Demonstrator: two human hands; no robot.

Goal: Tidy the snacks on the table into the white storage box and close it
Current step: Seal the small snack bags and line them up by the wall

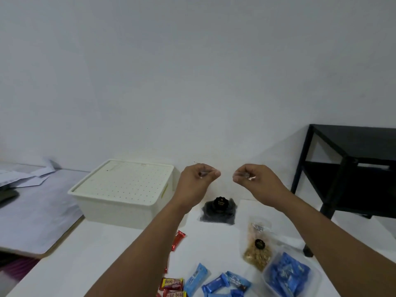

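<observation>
Sitting at the left-centre of the frame, the white storage box (120, 196) rests on the white table (102, 254) with its dotted lid (126, 182) on, flat and closed. Just right of the box, both arms reach forward above the table: the left hand (196, 179) and the right hand (256, 179) are raised side by side near the middle of the frame, a small gap between them, each with its fingers curled in toward the thumb. Something small and shiny, perhaps clear film, shows at the fingertips of both hands, but it is too blurred to say what it is or whether one piece spans the gap. Below the hands lies a dark pouch (218, 211) with a round black label, flat on the table just right of the box. Lower right of it lies a clear bag of pale nuts (257, 249) with the same kind of label. Toward the lower right corner a clear bag of blue packets (289, 273) lies just beside the nuts. Along the bottom edge several loose blue wrappers (216, 284) are scattered, with red and yellow candy bars (172, 285) to their left and a red wrapped bar (177, 240) higher up, partly behind the left forearm. At the right of the frame stands a black shelf table (351, 168) against the pale wall (171, 82). At the far left lies a pale sheet with papers (25, 174) on it.
</observation>
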